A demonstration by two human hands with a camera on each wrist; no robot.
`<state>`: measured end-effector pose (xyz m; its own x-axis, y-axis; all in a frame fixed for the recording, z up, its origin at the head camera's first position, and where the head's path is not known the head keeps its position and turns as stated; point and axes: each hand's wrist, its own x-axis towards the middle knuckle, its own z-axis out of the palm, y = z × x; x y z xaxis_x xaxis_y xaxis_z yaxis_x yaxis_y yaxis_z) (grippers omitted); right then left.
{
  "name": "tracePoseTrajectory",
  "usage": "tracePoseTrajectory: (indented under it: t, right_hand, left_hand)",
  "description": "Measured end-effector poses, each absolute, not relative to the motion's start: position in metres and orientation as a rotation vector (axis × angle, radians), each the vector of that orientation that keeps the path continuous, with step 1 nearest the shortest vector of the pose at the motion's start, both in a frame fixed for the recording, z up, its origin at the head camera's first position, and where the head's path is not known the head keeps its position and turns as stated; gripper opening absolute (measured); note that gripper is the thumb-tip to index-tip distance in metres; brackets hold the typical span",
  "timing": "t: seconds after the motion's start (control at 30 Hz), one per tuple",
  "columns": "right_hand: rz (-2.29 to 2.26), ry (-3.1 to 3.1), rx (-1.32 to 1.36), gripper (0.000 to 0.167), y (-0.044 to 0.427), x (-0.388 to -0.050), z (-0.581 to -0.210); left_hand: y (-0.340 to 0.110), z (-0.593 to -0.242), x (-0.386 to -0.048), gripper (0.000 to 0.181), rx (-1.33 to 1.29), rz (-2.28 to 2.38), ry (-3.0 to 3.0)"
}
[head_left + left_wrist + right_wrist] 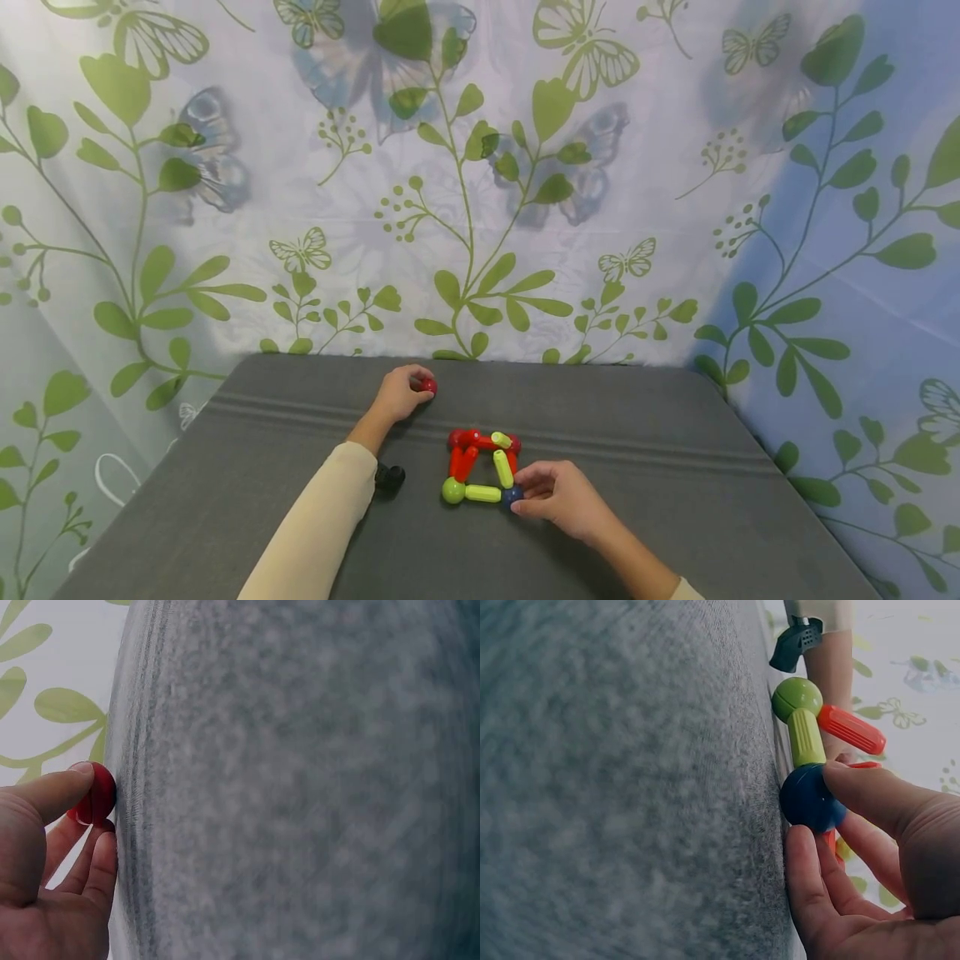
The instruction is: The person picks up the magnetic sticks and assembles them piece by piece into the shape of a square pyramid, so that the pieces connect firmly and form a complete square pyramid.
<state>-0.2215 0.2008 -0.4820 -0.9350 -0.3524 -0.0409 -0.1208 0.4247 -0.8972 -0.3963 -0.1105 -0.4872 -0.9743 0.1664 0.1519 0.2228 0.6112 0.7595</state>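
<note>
My left hand [400, 393] pinches a red ball [102, 793] between thumb and fingers, low over the far part of the table. Closer in, my right hand [558, 500] grips the dark blue ball [810, 796] at the near right corner of a frame built of rods and balls. A yellow-green rod [482, 494] links that blue ball to a green ball [453, 491] at the near left corner. Red rods [457, 463] form other sides, with dark red balls [454, 438] at the far corners. Several rods, including a yellow-green rod [503, 469], slant up from the corners.
The grey tabletop [637, 442] spreads around the frame. A black wrist camera [390, 477] sits on the left wrist. Behind the table hangs a curtain [495, 208] with leaves and butterflies. A white looped cord [112, 471] shows beyond the left edge.
</note>
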Motion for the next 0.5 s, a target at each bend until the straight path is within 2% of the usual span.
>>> tracePoseTrajectory:
  t: [0.23,0.5]
  right_hand:
    - [-1.525,2.437,-0.422,0.036,0.201,-0.223,-0.482]
    - [-1.529,2.441,-0.434,0.034,0.201,-0.225,-0.484]
  left_hand:
    - [-0.107,-0.483,-0.392,0.03,-0.349,-1.303,-2.755]
    - [-0.091,-0.469,-0.366,0.031,-0.6,-1.393,-2.671]
